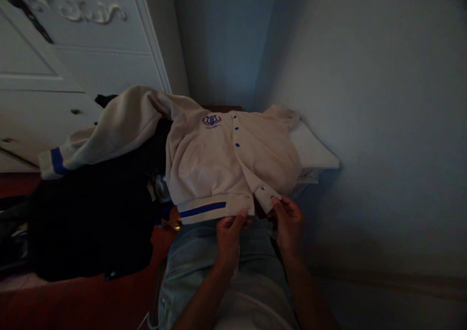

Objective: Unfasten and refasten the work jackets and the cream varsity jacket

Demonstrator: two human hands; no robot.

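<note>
A cream jacket (pixel 204 159) with blue snap buttons, a chest emblem and a blue-striped hem lies spread out in front of me. Its upper snaps look closed, while the front edges part toward the hem. My left hand (pixel 230 230) pinches the hem corner beside the blue stripe. The opposite hem corner, with its snaps, is pinched by my right hand (pixel 288 220). A small gap separates the two corners. One sleeve stretches out to the left with a blue band at its cuff; the other sleeve is mostly hidden at the right.
Dark clothing (pixel 91 218) is heaped at the left, partly under the sleeve. Behind it stands a white cabinet (pixel 109 57) with carved trim. A white box-like object (pixel 314 150) sticks out beneath the jacket at the right, near the grey wall (pixel 383 125). The floor (pixel 73 305) is reddish.
</note>
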